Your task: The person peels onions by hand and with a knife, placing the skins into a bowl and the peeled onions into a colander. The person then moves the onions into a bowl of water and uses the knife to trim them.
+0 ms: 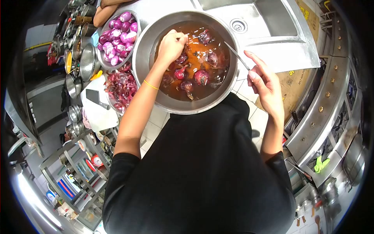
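Steel bench [274, 52]: onions [201, 77] in bowl [145, 58] of water [193, 58], prob. firm but slippery, best held round the middle. R grip [265, 80] holds knife [237, 56]; L grip [172, 47] curled, can't tell on what.

Red onions [201, 77] sit in brownish water [194, 64], knife [237, 56] tilted

Dark-red onions [201, 77], amber-brown water [194, 57], purple-and-white peeled onions [116, 35], maroon skins [120, 89], silver-grey basin [145, 54] and knife [235, 54], black shirt [198, 175].
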A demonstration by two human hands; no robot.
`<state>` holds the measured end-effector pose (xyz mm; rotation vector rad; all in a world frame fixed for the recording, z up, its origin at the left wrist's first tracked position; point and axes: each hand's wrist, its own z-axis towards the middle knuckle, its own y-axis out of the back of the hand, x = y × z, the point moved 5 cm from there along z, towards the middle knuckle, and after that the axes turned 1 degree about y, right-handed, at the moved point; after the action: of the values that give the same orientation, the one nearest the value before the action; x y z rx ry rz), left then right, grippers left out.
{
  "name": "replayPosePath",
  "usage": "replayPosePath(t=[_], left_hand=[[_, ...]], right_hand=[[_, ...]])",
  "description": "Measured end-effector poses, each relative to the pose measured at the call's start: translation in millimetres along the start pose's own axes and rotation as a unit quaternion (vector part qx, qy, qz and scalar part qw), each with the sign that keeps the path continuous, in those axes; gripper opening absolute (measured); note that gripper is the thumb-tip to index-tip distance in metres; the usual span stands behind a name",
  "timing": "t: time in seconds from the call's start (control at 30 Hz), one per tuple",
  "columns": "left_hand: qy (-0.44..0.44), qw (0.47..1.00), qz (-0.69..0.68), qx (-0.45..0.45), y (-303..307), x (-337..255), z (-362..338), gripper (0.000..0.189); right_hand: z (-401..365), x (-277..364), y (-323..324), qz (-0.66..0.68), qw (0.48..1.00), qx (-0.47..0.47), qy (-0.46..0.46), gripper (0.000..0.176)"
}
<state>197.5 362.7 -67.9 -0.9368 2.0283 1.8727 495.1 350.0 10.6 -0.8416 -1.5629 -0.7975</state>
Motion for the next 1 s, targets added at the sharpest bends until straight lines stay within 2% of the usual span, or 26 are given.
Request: replayPosePath(t=[0.03, 0.1, 0.13, 0.17, 0.23, 0.3, 0.37, 0.4, 0.43, 0.5, 0.53, 0.6, 0.63, 0.67, 0.73, 0.77, 0.83, 0.87, 0.9, 0.97, 1.0], left_hand=[[0.000, 1.000, 0.000, -0.001, 1.7, -7.2, -1.5, 0.024], [0.009, 0.980, 0.196, 0.029, -1.3, -12.8, -3.4, 0.030], [0.013, 0.975, 0.213, 0.055, -4.3, -11.3, -1.8, 0.040], [0.013, 0.975, 0.213, 0.055, -4.4, -12.4, -2.0, 0.040], [-0.049, 0.952, 0.301, 0.028, -2.4, -26.0, -3.0, 0.046], [-0.071, 0.956, 0.282, 0.038, -6.8, -38.0, 0.6, 0.052], [-0.106, 0.965, 0.238, -0.020, -15.8, -55.4, 5.3, 0.058], [-0.092, 0.963, 0.252, 0.018, -24.8, -60.0, 11.7, 0.064], [-0.090, 0.959, 0.270, 0.007, -33.9, -62.4, 16.0, 0.063], [-0.055, 0.968, 0.236, 0.063, -49.3, -56.4, 31.7, 0.060], [-0.059, 0.968, 0.236, 0.064, -50.3, -54.6, 33.2, 0.060], [-0.051, 0.991, 0.096, 0.074, -44.3, -46.2, 35.7, 0.056], [-0.056, 0.998, 0.012, 0.034, -37.1, -44.1, 33.2, 0.048], [-0.044, 0.992, -0.107, 0.043, -32.4, -39.2, 32.5, 0.045], [-0.041, 0.949, -0.303, 0.071, -12.5, -41.0, 25.9, 0.045], [-0.087, 0.942, -0.314, 0.083, -4.5, -36.7, 25.3, 0.044], [-0.085, 0.869, -0.472, 0.122, 16.5, -48.2, 10.0, 0.038], [-0.021, 0.833, -0.539, 0.122, 21.3, -47.3, 1.8, 0.037], [-0.028, 0.754, -0.632, 0.179, 21.7, -48.2, -5.6, 0.041], [-0.004, 0.615, -0.754, 0.233, 14.4, -51.4, -21.2, 0.044], [0.045, 0.600, -0.772, 0.206, 6.1, -53.0, -29.7, 0.044]], right_hand=[[1.0, 1.4, -1.0, -0.005, 1.000, 0.006, 0.002, 0.042], [1.3, 2.8, -1.5, -0.007, 1.000, 0.010, 0.001, 0.042], [1.2, 3.1, -1.2, -0.009, 1.000, 0.010, -0.001, 0.042], [1.0, 3.1, -0.4, -0.008, 1.000, 0.009, -0.001, 0.042], [-0.1, 3.6, 2.9, -0.003, 1.000, 0.008, 0.011, 0.041], [-0.5, 2.6, 7.3, 0.001, 1.000, 0.005, 0.017, 0.041], [-0.2, 2.7, 8.1, 0.005, 1.000, 0.005, 0.025, 0.041], [0.5, 2.6, 8.4, 0.005, 1.000, 0.004, 0.021, 0.040], [0.8, 2.8, 9.0, 0.005, 1.000, 0.003, 0.017, 0.040], [-0.1, 5.8, 7.9, 0.011, 1.000, -0.001, 0.023, 0.040], [-0.7, 7.5, 7.5, 0.017, 0.999, -0.003, 0.027, 0.040], [-3.3, 9.3, 8.9, 0.016, 0.999, -0.012, 0.027, 0.040], [-4.7, 9.2, 10.3, 0.018, 0.999, -0.017, 0.026, 0.040], [-5.8, 8.5, 11.9, 0.020, 0.999, -0.022, 0.024, 0.040], [-4.6, 8.8, 13.0, 0.028, 0.999, -0.024, 0.030, 0.040], [-2.8, 8.0, 12.8, 0.029, 0.999, -0.022, 0.033, 0.040], [-0.3, 6.3, 12.0, 0.042, 0.998, -0.019, 0.042, 0.040], [1.6, 8.1, 10.5, 0.042, 0.998, -0.015, 0.044, 0.040], [3.6, 10.9, 9.0, 0.031, 0.998, -0.019, 0.050, 0.040], [8.9, 13.6, 1.7, 0.017, 0.998, -0.014, 0.056, 0.040], [14.7, 11.4, -5.0, -0.019, 0.998, -0.017, 0.056, 0.041]])
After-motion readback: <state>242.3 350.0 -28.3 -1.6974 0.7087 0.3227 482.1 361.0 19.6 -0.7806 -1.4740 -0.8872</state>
